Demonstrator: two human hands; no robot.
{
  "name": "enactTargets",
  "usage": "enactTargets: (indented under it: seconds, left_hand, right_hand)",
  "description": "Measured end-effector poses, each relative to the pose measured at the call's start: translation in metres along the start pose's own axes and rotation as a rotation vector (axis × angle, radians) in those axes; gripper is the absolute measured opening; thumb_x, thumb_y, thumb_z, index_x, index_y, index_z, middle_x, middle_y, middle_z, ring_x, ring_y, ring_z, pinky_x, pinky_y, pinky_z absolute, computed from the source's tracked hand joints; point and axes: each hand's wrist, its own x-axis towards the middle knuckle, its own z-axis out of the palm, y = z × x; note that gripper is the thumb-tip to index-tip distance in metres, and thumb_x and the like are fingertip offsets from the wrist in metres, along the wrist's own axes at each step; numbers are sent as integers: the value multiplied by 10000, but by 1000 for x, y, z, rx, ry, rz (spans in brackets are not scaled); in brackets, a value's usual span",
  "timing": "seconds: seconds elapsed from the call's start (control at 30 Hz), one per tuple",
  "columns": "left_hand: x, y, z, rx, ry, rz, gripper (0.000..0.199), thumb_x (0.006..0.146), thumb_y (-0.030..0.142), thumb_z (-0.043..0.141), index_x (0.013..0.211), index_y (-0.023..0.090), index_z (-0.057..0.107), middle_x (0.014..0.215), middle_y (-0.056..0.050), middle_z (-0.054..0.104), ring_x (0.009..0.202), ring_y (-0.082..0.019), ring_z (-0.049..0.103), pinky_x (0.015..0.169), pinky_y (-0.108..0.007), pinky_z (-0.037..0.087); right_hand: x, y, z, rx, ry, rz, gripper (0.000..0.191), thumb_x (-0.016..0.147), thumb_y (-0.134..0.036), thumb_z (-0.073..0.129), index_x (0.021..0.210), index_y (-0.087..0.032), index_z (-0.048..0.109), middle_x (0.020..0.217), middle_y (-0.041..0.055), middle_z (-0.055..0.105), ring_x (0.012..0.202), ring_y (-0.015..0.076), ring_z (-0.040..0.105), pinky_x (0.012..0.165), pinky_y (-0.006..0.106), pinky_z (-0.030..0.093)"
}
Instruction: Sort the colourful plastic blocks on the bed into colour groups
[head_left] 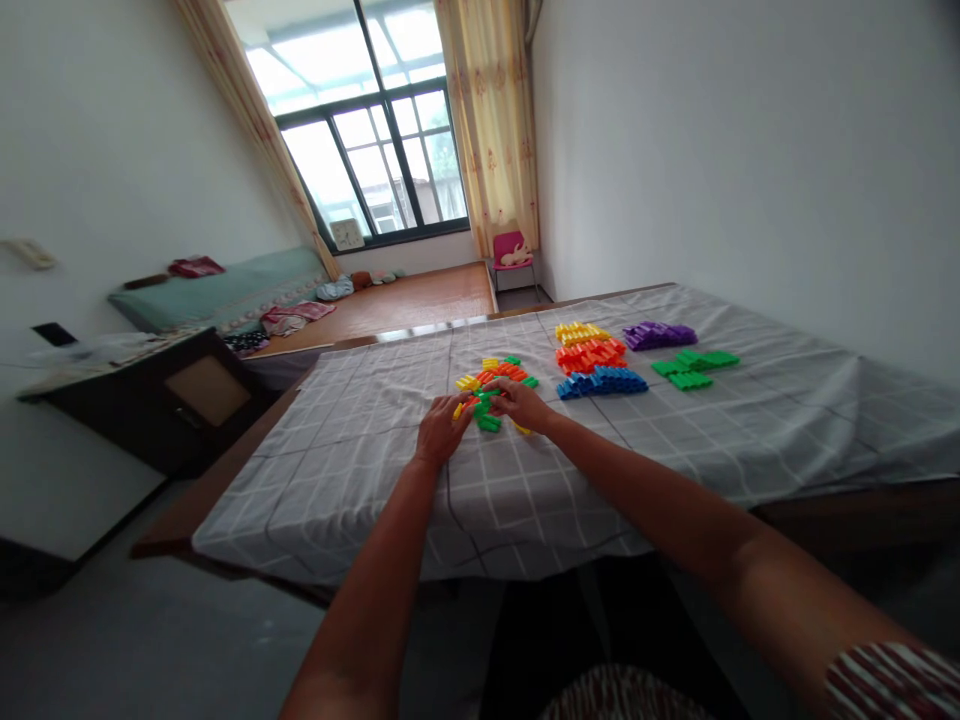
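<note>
A flat arrangement of orange, green and yellow plastic pieces (504, 374) lies on the grey checked cloth (360, 440). At its left side, my left hand (442, 428) rests with its fingertips against the pieces. My right hand (523, 405) reaches in from the right, its fingers bent together over a green piece (484, 405) near the middle. Whatever lies between the fingertips of either hand is too small to make out. Right of my hands are sorted piles: yellow (581, 333), orange (590, 355), blue (602, 382), purple (660, 336) and green (694, 368).
The cloth covers a table with a wooden edge (176, 515) at the left. A dark cabinet (150, 400) stands to the left. Behind the table are a low wooden platform (420, 295) with fabrics, a pink chair (513, 262) and a window. A white wall runs along the right.
</note>
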Motion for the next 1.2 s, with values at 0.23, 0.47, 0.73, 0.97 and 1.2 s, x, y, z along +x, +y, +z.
enactTargets:
  seconds: [0.23, 0.47, 0.73, 0.97, 1.2]
  left_hand:
    - [0, -7, 2, 64, -14, 2, 333, 975, 374, 436, 1191, 230, 645, 1133, -65, 684, 1130, -198, 566, 992, -298, 443]
    - [8, -23, 10, 111, 5, -25, 344, 953, 398, 437, 1142, 222, 663, 1114, -76, 695, 1098, -238, 594, 969, -357, 472]
    - [11, -33, 13, 132, 35, -11, 351, 936, 428, 438, 1121, 246, 674, 1086, -69, 707, 1067, -243, 623, 954, -366, 485]
    - [9, -35, 13, 129, 77, -8, 355, 932, 439, 457, 1135, 248, 678, 1114, -68, 683, 1064, -231, 621, 944, -343, 489]
    - [7, -28, 11, 57, 115, -42, 322, 897, 451, 513, 1083, 266, 700, 1084, -49, 667, 931, -191, 663, 798, -288, 532]
  right_hand:
    - [-1, -10, -15, -20, 232, -17, 263, 836, -311, 599, 1075, -227, 533, 975, 25, 638, 735, 135, 659, 703, 320, 588]
    - [-58, -28, -146, -47, 494, -44, 303, 801, -371, 603, 1071, -232, 599, 1011, 36, 638, 790, 143, 628, 700, 295, 558]
    - [-150, 13, -323, -531, 832, 317, 363, 795, -214, 526, 1133, -163, 650, 884, 62, 679, 711, 148, 593, 669, 270, 508]
    - [-167, 40, -356, -900, 786, 492, 217, 772, -266, 639, 947, -143, 671, 924, 96, 730, 856, 204, 670, 763, 288, 499]
    - [-177, 21, -319, -1042, 842, 282, 139, 833, -305, 638, 839, -172, 676, 845, 68, 715, 766, 178, 657, 753, 300, 507]
